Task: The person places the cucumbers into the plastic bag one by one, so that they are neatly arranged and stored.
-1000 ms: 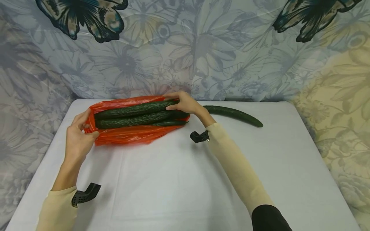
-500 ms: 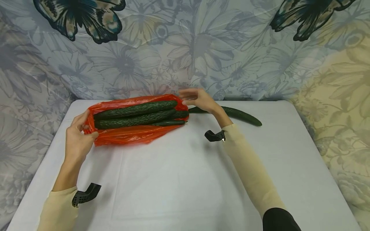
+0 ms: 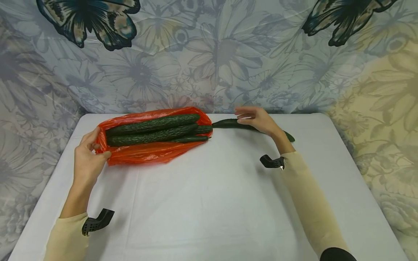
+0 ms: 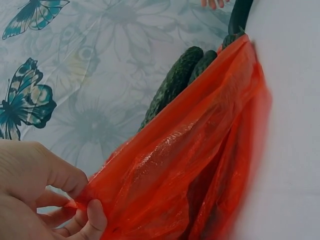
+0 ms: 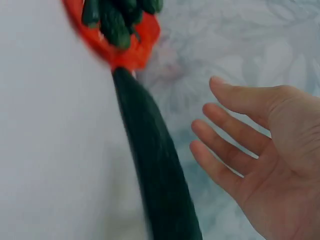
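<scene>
An orange-red plastic bag (image 3: 147, 155) lies at the back left of the table, its open side showing several dark green cucumbers (image 3: 153, 125) in it. My left hand (image 3: 87, 156) pinches the bag's left edge between thumb and fingers, as the left wrist view (image 4: 55, 200) also shows. One more long cucumber (image 3: 225, 123) lies outside, its left tip at the bag's right end. Over its middle hovers my right hand (image 3: 258, 120), fingers spread and holding nothing. In the right wrist view a gap shows between the right hand (image 5: 265, 150) and the cucumber (image 5: 155, 160).
A white cloth covers the table (image 3: 196, 203). Behind and beside it hangs a floral fabric backdrop (image 3: 228, 65) with butterflies, meeting the table's back edge close behind the bag and the loose cucumber.
My right hand has let go of the cucumbers in the bag and moved right, over the loose cucumber. The left hand keeps its pinch on the bag, nearly still.
</scene>
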Demonstrator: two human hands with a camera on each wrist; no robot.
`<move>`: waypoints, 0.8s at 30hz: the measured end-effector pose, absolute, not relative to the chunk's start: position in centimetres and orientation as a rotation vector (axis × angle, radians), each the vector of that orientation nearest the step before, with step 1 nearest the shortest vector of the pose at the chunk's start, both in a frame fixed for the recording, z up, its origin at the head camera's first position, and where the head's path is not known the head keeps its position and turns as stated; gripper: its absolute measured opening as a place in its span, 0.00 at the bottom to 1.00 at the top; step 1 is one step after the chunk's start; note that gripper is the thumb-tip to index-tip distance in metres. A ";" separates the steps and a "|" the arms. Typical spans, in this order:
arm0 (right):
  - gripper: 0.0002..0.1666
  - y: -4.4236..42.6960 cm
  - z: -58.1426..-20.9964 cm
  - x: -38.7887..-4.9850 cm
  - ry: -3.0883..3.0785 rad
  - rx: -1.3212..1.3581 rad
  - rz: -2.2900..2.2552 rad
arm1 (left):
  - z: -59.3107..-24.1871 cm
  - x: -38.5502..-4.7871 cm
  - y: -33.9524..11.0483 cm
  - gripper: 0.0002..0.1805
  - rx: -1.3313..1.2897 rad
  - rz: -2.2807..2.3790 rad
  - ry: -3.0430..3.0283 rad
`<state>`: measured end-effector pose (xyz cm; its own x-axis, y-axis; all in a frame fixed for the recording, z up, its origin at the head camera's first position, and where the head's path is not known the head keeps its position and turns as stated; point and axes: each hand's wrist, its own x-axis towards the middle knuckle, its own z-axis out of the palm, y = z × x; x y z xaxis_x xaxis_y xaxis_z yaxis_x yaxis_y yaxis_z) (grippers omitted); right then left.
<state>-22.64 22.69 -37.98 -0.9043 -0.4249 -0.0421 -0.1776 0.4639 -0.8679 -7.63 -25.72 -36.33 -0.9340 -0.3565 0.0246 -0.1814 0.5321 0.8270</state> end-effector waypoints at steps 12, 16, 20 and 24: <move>0.36 29.7 -40.3 -19.8 2.931 -0.460 -0.883 | -36.4 -7.4 -25.9 0.48 0.456 -1.352 -2.588; 0.38 31.9 -41.7 -18.9 2.955 -0.429 -0.859 | -36.3 -7.5 -25.9 0.48 0.459 -1.337 -2.602; 0.38 33.4 -42.4 -18.1 2.960 -0.386 -0.887 | -36.1 -7.5 -25.8 0.48 0.477 -1.339 -2.602; 0.38 34.2 -42.5 -17.6 2.956 -0.339 -0.902 | -36.1 -7.5 -25.8 0.48 0.480 -1.343 -2.597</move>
